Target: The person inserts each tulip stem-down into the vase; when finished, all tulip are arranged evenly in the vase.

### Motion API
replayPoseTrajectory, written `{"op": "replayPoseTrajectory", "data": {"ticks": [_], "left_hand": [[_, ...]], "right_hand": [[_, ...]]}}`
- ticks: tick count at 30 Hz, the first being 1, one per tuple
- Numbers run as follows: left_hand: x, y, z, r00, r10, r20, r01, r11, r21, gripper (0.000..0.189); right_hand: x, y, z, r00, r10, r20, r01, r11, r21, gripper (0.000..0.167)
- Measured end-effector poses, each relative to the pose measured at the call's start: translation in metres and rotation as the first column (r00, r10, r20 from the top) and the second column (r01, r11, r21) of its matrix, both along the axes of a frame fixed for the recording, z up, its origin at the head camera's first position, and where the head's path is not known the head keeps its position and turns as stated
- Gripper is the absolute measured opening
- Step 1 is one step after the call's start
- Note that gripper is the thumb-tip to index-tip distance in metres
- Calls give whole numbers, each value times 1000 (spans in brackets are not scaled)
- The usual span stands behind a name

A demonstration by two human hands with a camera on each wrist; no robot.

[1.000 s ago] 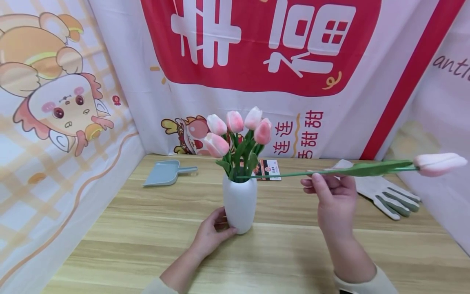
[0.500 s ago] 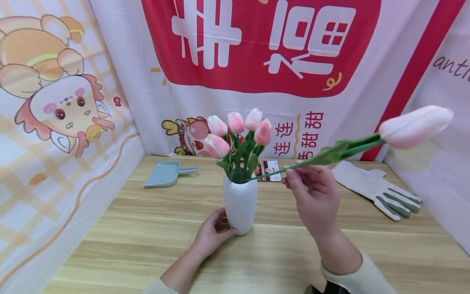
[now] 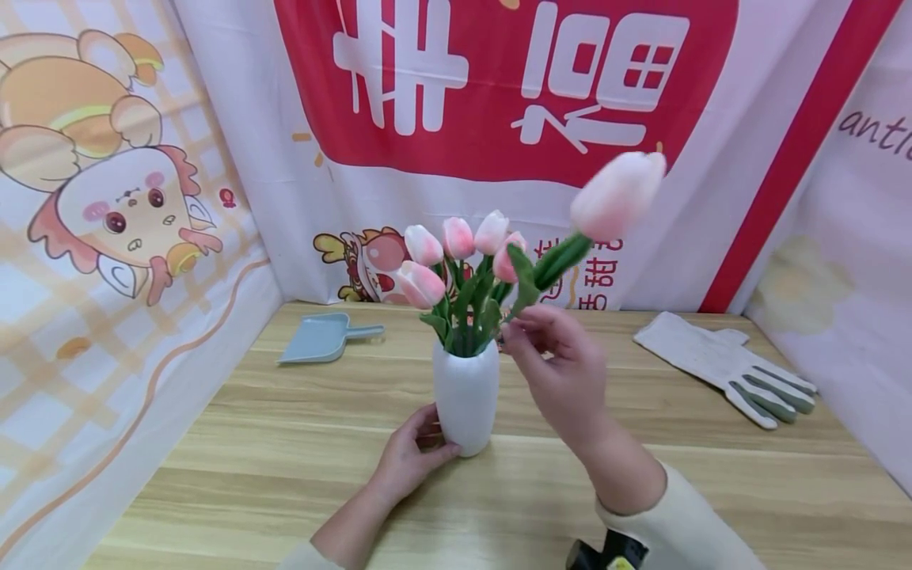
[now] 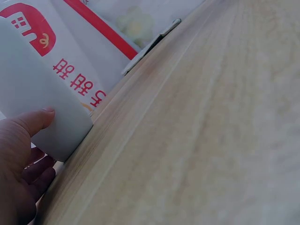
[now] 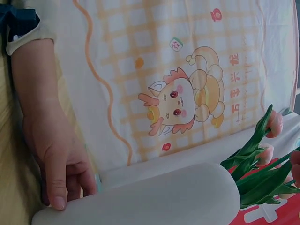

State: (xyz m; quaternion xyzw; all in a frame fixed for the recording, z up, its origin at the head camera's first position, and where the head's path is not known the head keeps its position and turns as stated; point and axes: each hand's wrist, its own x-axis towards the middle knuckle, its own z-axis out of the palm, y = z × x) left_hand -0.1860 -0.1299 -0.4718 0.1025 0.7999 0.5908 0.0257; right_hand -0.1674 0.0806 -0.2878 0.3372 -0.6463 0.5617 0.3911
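Observation:
A white vase [image 3: 466, 404] stands upright on the wooden table, with several pink-and-white tulips [image 3: 459, 237] in it. My left hand [image 3: 409, 455] holds the vase low near its base; in the left wrist view the thumb [image 4: 40, 121] lies on its wall and the other fingers reach behind. Beside the vase mouth, my right hand [image 3: 559, 376] pinches the stem of another tulip [image 3: 616, 198], which leans up and to the right. The lower stem is hidden among the leaves. In the right wrist view only fingertips [image 5: 295, 171] of that hand show at the edge.
A light blue dustpan [image 3: 324, 336] lies at the back left of the table. White and grey-green work gloves [image 3: 727, 364] lie at the back right. Printed cloth [image 3: 235, 475] hangs along the left, and a red-and-white banner [image 3: 484, 150] behind.
My right hand has moved left towards the vase, and the tulip it pinches has swung from nearly level to a steep slant. The left hand has stayed on the vase.

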Motion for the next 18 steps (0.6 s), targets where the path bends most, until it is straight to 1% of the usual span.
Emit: {"op": "replayPoseTrajectory", "data": {"ticks": [1, 3, 6, 9, 12, 18], "left_hand": [[0, 0, 0, 1000, 1, 1, -1, 1000, 0, 65], [0, 0, 0, 1000, 3, 2, -3, 1000, 1, 65], [1, 0, 1, 1000, 0, 2, 0, 1000, 6, 65], [1, 0, 1, 1000, -4, 1, 4, 1000, 11, 65], [1, 0, 1, 1000, -5, -2, 5, 1000, 9, 65], [3, 0, 3, 1000, 6, -3, -5, 1000, 25, 64]], "right_hand": [[-1, -2, 0, 1000, -20, 23, 20, 1000, 25, 15], [-2, -5, -2, 993, -65, 98, 58, 996, 70, 16], [-4, -10, -9, 970, -107, 219, 81, 989, 123, 12], [-7, -14, -15, 944, -130, 303, 85, 984, 155, 11], [-9, -16, -21, 929, -152, 338, 95, 979, 181, 10], [-10, -20, -26, 912, -178, 370, 94, 968, 233, 10]]}}
